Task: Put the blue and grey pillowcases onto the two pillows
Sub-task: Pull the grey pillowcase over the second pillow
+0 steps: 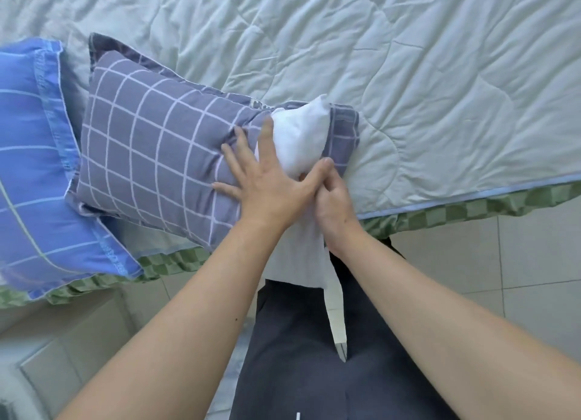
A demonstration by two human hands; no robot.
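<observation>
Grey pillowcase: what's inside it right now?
A white pillow fills the grey pillowcase; one end bulges out of the opening beside the left hand and right hand. The rest is covered, so how far in it reaches can't be seen.

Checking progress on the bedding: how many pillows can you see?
2. The blue pillow lies at the bed's left edge; the grey pillow lies beside it, under the hands, white filling showing.

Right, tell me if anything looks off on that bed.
The white pillow bulges out of the open end of the grey pillowcase, so it is not fully in. The left hand presses flat on the case; the right hand pinches the opening's edge. The blue pillowcase looks filled.
</observation>
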